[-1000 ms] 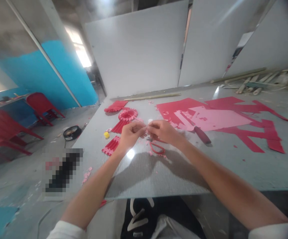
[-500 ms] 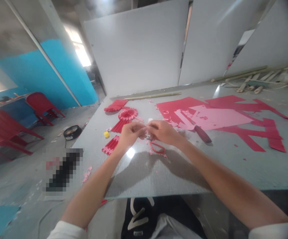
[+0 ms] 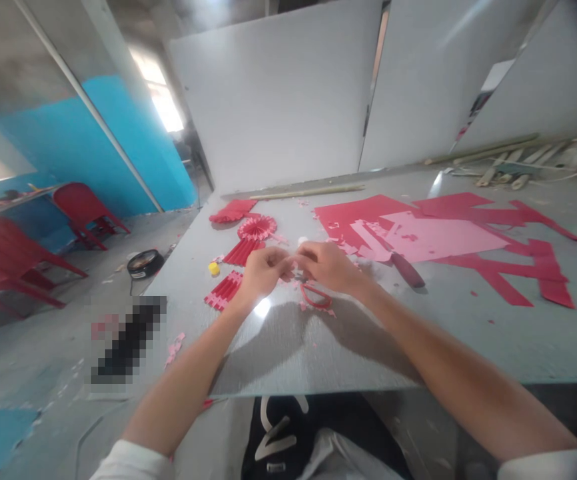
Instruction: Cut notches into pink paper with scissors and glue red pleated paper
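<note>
My left hand point(image 3: 261, 270) and my right hand point(image 3: 324, 265) meet above the grey table point(image 3: 288, 353), fingertips pinched together on a small pink paper piece point(image 3: 292, 259) held between them. Under my right hand lie red-handled scissors point(image 3: 314, 296) on the table. To the left of my left hand sit a pleated red paper strip point(image 3: 224, 291), a small yellow cap point(image 3: 213, 269) and another folded red strip point(image 3: 242, 252). Beyond them is a round red paper rosette point(image 3: 257, 229).
Red and pink paper sheets point(image 3: 433, 237) with cut-outs cover the table's right side, with a dark-handled knife point(image 3: 404, 267) on them. A folded red fan point(image 3: 231, 211) and a wooden stick point(image 3: 306, 194) lie at the back. Red plastic chairs point(image 3: 13, 257) stand at left. Paper scraps litter the floor.
Both hands stay pinched together on the small pink piece and have sunk slightly toward the table. Nothing else has moved.
</note>
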The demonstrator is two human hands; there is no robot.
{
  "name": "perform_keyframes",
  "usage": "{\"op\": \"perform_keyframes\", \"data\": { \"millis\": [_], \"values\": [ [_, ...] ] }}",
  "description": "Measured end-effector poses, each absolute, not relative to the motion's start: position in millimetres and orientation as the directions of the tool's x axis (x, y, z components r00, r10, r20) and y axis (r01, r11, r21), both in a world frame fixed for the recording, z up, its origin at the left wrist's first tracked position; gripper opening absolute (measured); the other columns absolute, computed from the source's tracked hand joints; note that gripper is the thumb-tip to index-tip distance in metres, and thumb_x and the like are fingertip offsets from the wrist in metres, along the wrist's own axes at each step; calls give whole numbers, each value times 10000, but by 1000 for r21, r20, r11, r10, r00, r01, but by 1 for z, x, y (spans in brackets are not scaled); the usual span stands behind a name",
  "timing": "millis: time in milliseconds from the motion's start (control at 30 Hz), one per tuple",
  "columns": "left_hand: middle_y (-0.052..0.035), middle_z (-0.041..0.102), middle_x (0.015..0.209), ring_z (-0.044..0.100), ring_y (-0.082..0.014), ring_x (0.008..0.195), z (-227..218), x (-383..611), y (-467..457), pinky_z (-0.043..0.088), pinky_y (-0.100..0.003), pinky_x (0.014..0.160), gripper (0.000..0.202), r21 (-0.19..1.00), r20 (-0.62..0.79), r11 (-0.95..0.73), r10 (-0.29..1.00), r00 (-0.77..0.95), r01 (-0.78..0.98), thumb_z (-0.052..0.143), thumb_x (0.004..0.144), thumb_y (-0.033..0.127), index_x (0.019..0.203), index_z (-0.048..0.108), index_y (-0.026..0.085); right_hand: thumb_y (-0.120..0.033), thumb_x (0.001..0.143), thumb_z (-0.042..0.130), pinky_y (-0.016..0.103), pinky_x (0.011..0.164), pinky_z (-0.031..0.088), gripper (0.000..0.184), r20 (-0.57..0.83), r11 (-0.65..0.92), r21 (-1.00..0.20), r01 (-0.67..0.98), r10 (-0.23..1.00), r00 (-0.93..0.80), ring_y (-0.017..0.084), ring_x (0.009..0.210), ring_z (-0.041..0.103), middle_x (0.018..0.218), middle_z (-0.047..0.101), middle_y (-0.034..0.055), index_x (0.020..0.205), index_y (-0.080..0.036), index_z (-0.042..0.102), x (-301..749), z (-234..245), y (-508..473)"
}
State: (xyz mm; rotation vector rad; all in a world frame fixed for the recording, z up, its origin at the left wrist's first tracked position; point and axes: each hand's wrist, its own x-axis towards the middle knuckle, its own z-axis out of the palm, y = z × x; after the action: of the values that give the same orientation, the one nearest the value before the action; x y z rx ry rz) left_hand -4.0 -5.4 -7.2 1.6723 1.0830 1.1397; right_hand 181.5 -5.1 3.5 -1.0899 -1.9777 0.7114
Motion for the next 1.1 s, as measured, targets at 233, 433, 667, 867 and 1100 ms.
{"op": "perform_keyframes", "data": {
  "millis": [233,433,667,867,1100],
  "values": [
    [-39,685,635,667,-163,572,-8,0,-10,529,-274,563,200,875,349,-376,926,142,305,698,856,354,815,672,160,-260,932,512,281,611,330,212,383,508,-682,526,861,-336,142,605,517,659,622,2,732,-206,554,178,5,-8],
    [-39,675,619,650,-159,539,-6,-2,-9,521,-274,535,197,888,315,-350,936,160,298,702,848,345,810,678,152,-233,911,507,276,594,329,203,372,512,-711,482,856,-360,133,587,508,638,601,-12,718,-205,561,179,4,-9],
    [-69,713,696,681,-164,601,-3,1,-11,567,-280,578,291,954,259,-281,947,189,106,745,821,411,808,679,128,-213,885,518,270,583,337,207,415,519,-743,422,852,-318,117,551,490,610,600,-23,685,-200,565,178,5,-9],
    [-58,680,625,640,-146,523,-4,1,-12,528,-260,501,272,932,299,-321,943,143,167,736,833,376,779,676,116,-255,923,512,261,566,317,232,398,525,-724,447,848,-352,118,566,510,624,609,-19,707,-195,572,178,2,-7],
    [-51,673,618,633,-141,515,-4,0,-12,518,-252,490,297,931,310,-332,939,151,150,741,829,404,774,670,121,-228,945,502,265,549,279,311,433,562,-683,466,826,-362,105,532,475,570,564,-28,637,-190,524,177,2,-7]
  ]
}}
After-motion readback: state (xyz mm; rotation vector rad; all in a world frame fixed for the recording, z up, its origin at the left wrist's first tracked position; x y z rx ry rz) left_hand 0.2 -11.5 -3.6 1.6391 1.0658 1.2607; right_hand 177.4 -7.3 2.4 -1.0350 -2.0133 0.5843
